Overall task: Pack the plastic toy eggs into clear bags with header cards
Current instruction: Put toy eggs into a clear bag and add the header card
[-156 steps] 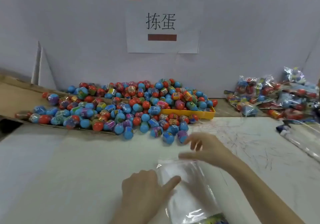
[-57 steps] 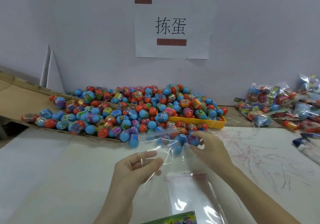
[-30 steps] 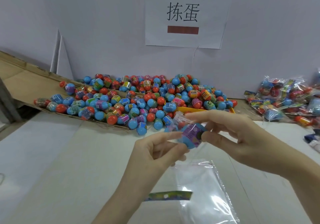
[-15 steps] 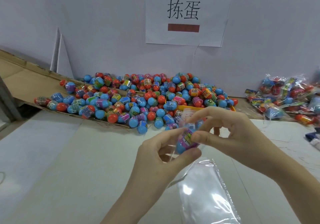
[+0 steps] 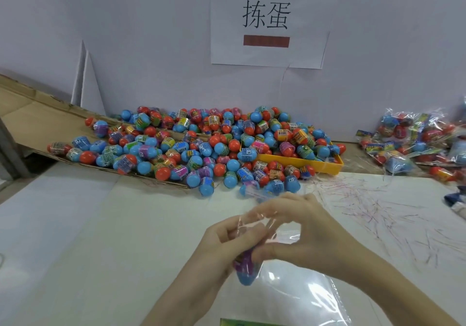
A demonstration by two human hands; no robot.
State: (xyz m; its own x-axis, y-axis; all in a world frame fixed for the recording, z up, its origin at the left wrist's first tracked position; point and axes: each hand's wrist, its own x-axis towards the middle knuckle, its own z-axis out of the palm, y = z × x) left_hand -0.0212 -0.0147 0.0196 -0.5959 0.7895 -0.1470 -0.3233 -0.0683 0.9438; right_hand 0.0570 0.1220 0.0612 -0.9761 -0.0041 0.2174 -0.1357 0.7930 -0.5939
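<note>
Both hands meet above the white table [image 5: 75,237], near its front centre. The left hand [image 5: 222,245] has its fingers curled, pinching the upper film of a clear plastic bag [image 5: 297,293]. The right hand [image 5: 302,235] also has its fingers curled, thumb pressed toward the same film at the bag's mouth. Between the 2 hands hangs a blue plastic toy egg with a purple label band [image 5: 245,270]; its long axis runs near vertical, blue rounded end pointing down. Whether it is fully inside the film cannot be told.

The bag's lower part trails toward the front right edge of the picture, with a green header card [image 5: 242,322] just visible at the bottom edge.

Behind the hands, a large heap of blue and red toy eggs [image 5: 201,149] spreads over a brown cardboard sheet [image 5: 30,114] and a yellow plastic tray [image 5: 297,162]. Filled bags [image 5: 413,144] lie far right. Open table surface lies to the left of the hands; thin red strips [image 5: 378,209] litter the right.
</note>
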